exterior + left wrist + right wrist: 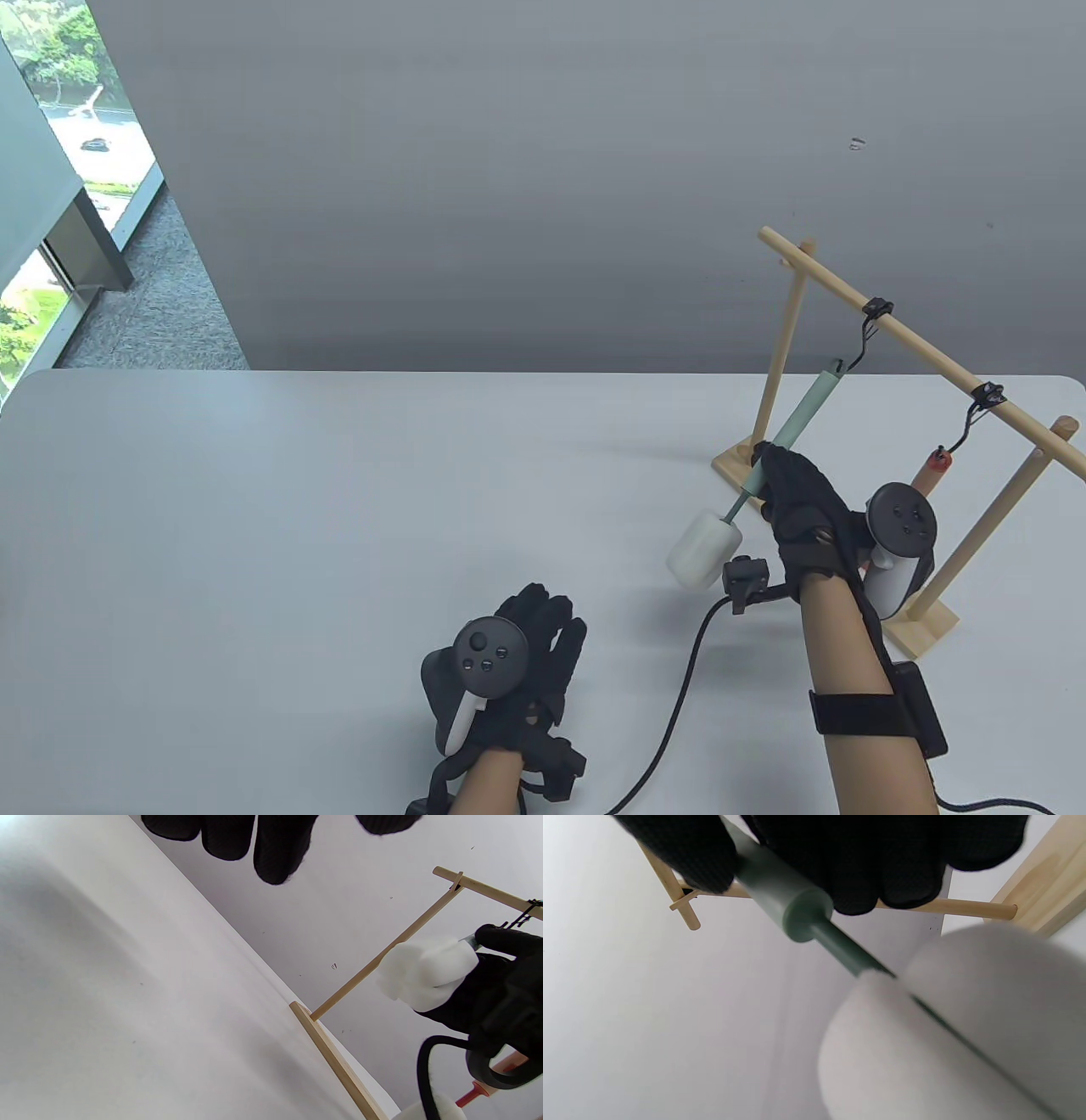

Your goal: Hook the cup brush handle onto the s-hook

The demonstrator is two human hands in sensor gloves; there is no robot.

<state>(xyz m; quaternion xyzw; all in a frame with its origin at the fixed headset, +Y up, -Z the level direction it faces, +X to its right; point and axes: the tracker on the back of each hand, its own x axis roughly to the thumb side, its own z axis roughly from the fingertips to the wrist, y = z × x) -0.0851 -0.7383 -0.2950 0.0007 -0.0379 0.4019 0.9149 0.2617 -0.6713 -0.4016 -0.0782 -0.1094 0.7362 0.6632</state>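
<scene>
The cup brush has a pale green handle (802, 416) and a white sponge head (704, 548). My right hand (793, 492) grips the lower part of the handle and holds the brush tilted in the air, sponge down to the left. The handle's top end is at the lower curl of the black s-hook (864, 340) that hangs from the wooden rail (925, 352). Whether it is hooked on I cannot tell. In the right wrist view my fingers (891, 866) wrap the handle (780, 887) above the sponge (950, 1035). My left hand (534, 645) rests open on the table.
The wooden rack stands at the right on two flat feet (920, 632). A second s-hook (976, 416) carries an orange-handled brush (929, 471) behind my right hand. A black cable (679, 705) runs across the white table (339, 526).
</scene>
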